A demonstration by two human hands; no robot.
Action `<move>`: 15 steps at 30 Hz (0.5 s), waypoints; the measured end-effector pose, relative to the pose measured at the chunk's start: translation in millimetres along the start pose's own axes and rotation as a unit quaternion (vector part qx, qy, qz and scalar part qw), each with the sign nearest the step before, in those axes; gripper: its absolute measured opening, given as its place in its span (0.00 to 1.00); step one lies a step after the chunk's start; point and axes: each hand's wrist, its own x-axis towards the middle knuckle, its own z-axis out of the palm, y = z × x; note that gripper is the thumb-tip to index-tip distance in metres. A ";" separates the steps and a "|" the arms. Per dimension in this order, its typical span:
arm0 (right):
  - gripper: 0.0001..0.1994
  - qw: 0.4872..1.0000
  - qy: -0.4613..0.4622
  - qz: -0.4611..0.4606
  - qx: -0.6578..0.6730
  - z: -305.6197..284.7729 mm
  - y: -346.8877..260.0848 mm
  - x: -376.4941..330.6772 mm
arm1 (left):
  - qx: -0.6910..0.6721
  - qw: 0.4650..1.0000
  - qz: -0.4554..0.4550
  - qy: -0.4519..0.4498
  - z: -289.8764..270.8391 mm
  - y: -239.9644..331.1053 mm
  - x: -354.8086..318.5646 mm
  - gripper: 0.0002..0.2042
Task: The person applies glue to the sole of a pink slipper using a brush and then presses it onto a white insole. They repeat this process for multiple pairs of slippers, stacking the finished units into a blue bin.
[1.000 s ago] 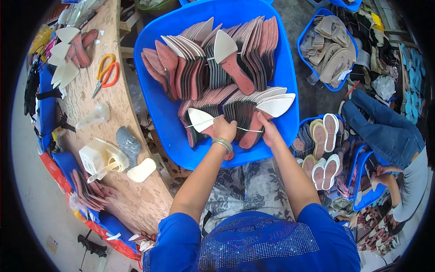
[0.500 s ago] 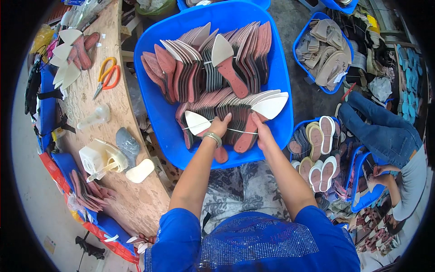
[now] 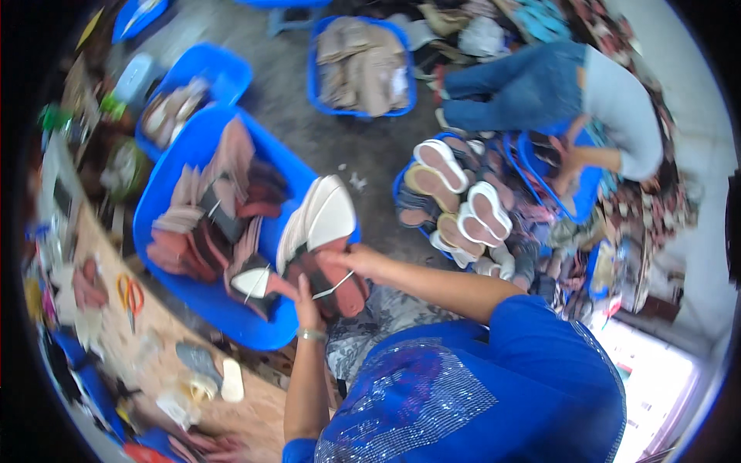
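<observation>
1. Fingers of both hands, left hand and right hand, close around a banded bundle of insoles.
2. Bundle sits at the blue tub's near edge, partly over it.
3. Orange scissors lie on the tabletop left of the tub.

premises: a small footwear workshop, work done by hand at floor level. evidence: large blue tub packed with bundled shoe soles in brown and white; further blue basket of beige pieces; another basket of finished soles; wooden bench carrying orange-handled scissors and cut parts; bare concrete floor; a second worker seated among heaps of stock
</observation>
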 end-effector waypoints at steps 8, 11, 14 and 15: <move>0.31 0.989 -0.115 -0.082 0.035 2.9 -11.9 -61.4 | -0.032 0.991 0.130 -0.002 24.7 38.7 -98.4 0.26; 0.31 0.981 -0.171 -0.077 0.046 11.7 -22.1 -72.4 | -0.039 0.983 0.179 0.026 32.6 50.7 -133.4 0.26; 0.30 0.966 -0.245 -0.075 0.020 22.8 -42.5 -83.2 | -0.059 0.969 0.201 0.131 31.7 54.7 -164.0 0.29; 0.28 0.959 -0.275 -0.066 0.020 30.4 -41.7 -80.1 | -0.036 0.968 0.196 0.154 18.0 47.9 -164.8 0.29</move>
